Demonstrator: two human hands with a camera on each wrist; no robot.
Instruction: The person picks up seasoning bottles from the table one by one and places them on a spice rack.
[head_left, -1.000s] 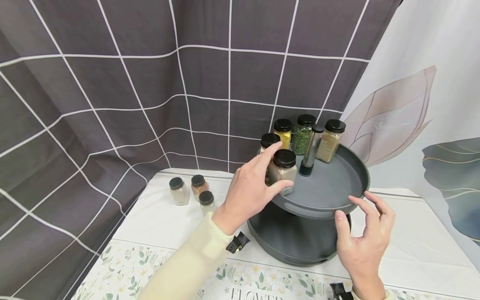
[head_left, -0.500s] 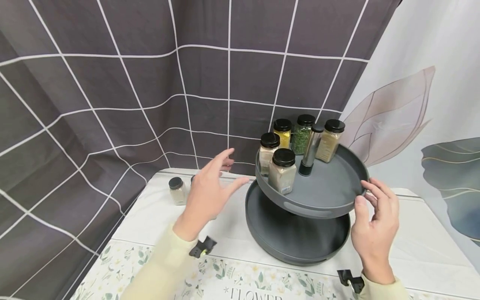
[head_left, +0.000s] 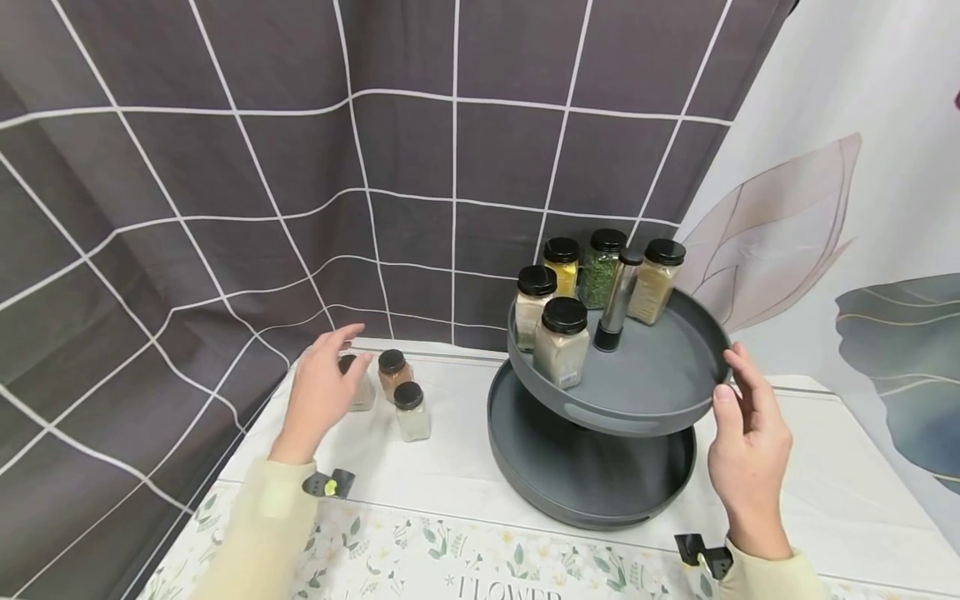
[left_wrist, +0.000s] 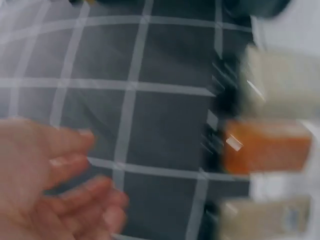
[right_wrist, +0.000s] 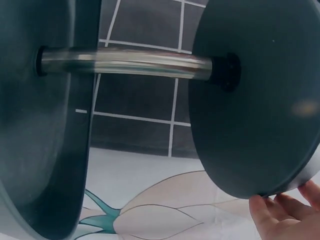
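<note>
In the head view my left hand (head_left: 318,396), fingers apart and holding nothing, is at the leftmost spice jar (head_left: 363,395), partly covering it; whether they touch cannot be told. Beside that jar stand a reddish-brown spice jar (head_left: 394,381) and a pale one (head_left: 414,422), all with black lids. The left wrist view is blurred, showing the left hand apart from the orange-looking jar. At the right, my right hand (head_left: 752,454) holds the rim of the upper tray (head_left: 667,367) of a dark grey two-tier stand, thumb and fingers on its edge. The right wrist view shows that tray's underside (right_wrist: 260,120).
Several filled spice jars, among them a pale one (head_left: 561,354) and a green one (head_left: 600,275), stand on the upper tray around its metal post (head_left: 619,300). Below lies the lower tray (head_left: 592,479). A grey grid curtain (head_left: 405,150) hangs behind the white-topped table (head_left: 457,433).
My left hand has let go of the pale jar on the upper tray and moved left to the jars on the table. My right hand has shifted right and taken hold of the tray's rim.
</note>
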